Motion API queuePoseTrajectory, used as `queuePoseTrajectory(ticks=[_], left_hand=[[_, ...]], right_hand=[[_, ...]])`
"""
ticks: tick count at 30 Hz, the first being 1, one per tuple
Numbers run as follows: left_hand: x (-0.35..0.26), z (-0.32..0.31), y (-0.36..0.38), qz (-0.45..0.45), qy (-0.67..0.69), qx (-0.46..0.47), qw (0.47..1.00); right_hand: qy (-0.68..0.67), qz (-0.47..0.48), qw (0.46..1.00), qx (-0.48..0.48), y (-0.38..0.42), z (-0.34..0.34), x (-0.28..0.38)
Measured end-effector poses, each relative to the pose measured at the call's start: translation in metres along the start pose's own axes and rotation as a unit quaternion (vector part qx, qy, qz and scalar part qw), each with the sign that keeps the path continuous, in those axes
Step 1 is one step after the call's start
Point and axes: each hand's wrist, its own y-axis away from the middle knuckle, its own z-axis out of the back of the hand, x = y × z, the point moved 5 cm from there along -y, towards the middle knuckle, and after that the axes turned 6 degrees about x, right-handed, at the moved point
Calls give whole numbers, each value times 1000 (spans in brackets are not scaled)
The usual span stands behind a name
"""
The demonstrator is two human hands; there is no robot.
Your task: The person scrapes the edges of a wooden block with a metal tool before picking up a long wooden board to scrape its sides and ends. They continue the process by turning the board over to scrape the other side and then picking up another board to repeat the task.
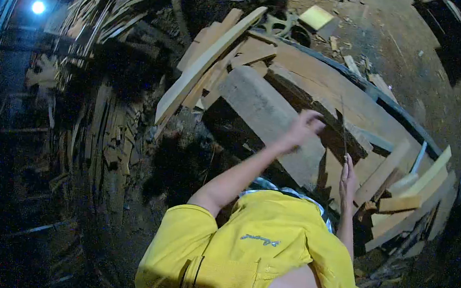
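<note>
Rising from the right hand point(348, 177), a thin strip point(344, 126) stands nearly upright in the view, slanting a little, above the near side of the wooden counter point(308, 61); it is narrow and dark, and whether it is metal or wood I cannot tell; by its slimness it should be light and perhaps springy, likely to whip or bend if pushed sideways, so the lower end, where the hand is, looks the steadiest place to take hold; the right fingers are narrow, drawn together and seemingly pinched on that end, with the forearm reaching forward from the body; the left hand point(302, 132) is over the pale thick block point(259, 93), its fingers loosely curled with a gap at the thumb and nothing visible between them, though blur hides whether it touches the wood; the block looks heavy, stiff and rough, with little chance of slipping, and would call for a grip under both ends; the left arm runs up slantwise from the yellow sleeve point(184, 230), nearly straight; the darker timber point(291, 88) lies just beyond the block.
</note>
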Motion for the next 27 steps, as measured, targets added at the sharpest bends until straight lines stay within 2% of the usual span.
queuePoseTrajectory(ticks=[1,2,4,5,6,7,9,10,12,13,15,17,19,21,22,23,25,27], left_hand=[[11,53,13,-129,-54,-96,986],[15,96,37,44,32,-208,977],[46,175,72,87,-26,-323,942],[52,201,86,60,-24,-361,931],[57,222,92,84,-10,-391,916],[62,239,92,68,-16,-401,913],[74,271,73,29,-142,-410,900],[70,280,57,29,-140,-406,903],[45,285,22,19,-317,-394,863],[37,283,4,16,-315,-389,866],[15,268,-36,4,-417,-313,853],[28,265,-78,24,-440,-269,857],[39,258,-116,42,-462,-222,858],[48,248,-147,124,-539,-183,812],[48,244,-158,101,-577,-173,792],[49,241,-167,94,-577,-164,794],[54,239,-179,115,-593,-168,779],[58,238,-183,76,-596,-179,779]], right_hand=[[4,5,1000,13,-1,-3,-5],[15,13,1000,11,-4,-2,-13],[26,1,1000,11,-3,2,-5],[28,4,999,14,-3,3,-3],[29,5,999,17,-3,4,-4],[31,3,999,19,-4,5,-5],[44,28,999,5,-7,5,-12],[56,52,997,-8,-6,5,-9],[54,37,998,-8,-6,6,-11],[51,25,998,-4,-7,6,-12],[50,16,999,-2,-6,6,-8],[47,7,999,-2,-5,6,-4],[-21,-38,999,29,-4,3,-1],[-17,-47,999,4,-2,6,7],[8,-47,999,-2,-4,3,0],[32,-47,998,-8,-4,4,1],[32,-31,998,-39,-2,8,8],[11,-90,996,16,-1,6,12]])
